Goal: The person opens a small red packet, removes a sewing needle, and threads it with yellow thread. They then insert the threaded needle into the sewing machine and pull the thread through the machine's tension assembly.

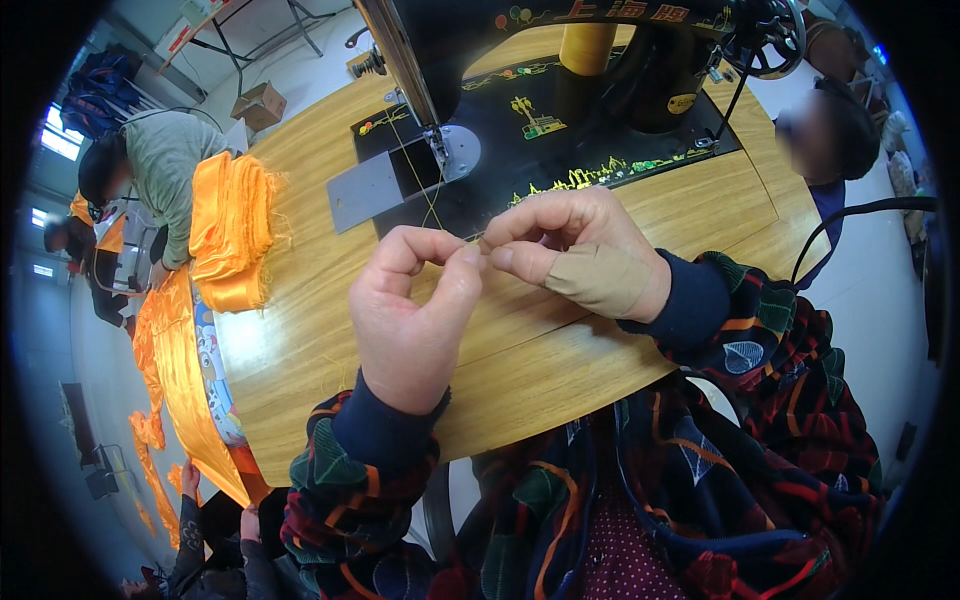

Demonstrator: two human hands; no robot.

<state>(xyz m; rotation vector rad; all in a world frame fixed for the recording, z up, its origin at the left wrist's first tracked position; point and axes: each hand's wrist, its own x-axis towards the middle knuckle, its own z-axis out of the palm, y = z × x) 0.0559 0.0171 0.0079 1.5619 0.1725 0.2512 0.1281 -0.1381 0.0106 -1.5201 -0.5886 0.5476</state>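
Note:
My left hand (pixel 415 310) and my right hand (pixel 590 255) meet above the front of the wooden sewing table, thumbs and forefingers pinched close together. Between the fingertips runs a thin yellow thread (pixel 432 210), which leads up toward the needle area of a black sewing machine (pixel 480 30). A beige bandage or tape wraps the base of my right thumb. Beyond my hands, the metal slide plate (pixel 365 190) sits pulled out to the left, baring a dark opening beside the round needle plate (pixel 460 152).
A stack of orange satin cloth (pixel 235 230) lies on the table's left side. Longer orange cloth (pixel 175 350) hangs past the left edge, near co-workers. Another person (pixel 830 130) sits at the right. A black cable (pixel 870 208) curves by the right edge; a cardboard box (pixel 258 105) stands behind.

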